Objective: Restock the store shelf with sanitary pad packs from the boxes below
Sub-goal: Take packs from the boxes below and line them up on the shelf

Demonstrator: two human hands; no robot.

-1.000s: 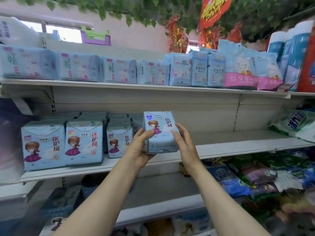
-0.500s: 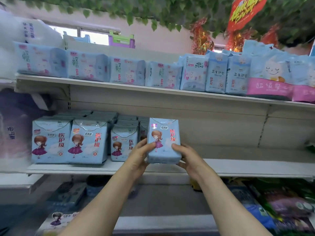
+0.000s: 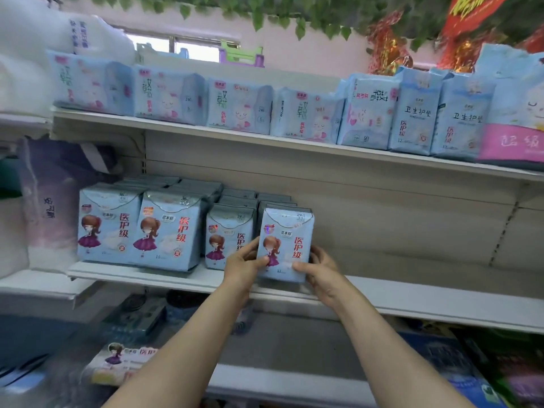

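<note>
Shop shelves fill the frame. Both hands, the left hand [image 3: 245, 265] and the right hand [image 3: 322, 270], grip one blue pad pack [image 3: 285, 244] at the middle shelf [image 3: 412, 298], beside four front packs [image 3: 164, 231] at center left. Lots of room is left on the right.

Bare shelf [image 3: 426, 293] right of packs [image 3: 229, 237]

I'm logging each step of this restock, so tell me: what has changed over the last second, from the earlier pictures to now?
The pad pack came down from in front of the shelf gap and toward the middle shelf, now at the front of the row right of the small pack; whether it rests there is unclear. The left hand and right hand kept gripping its sides. The shelved packs stayed put.
</note>
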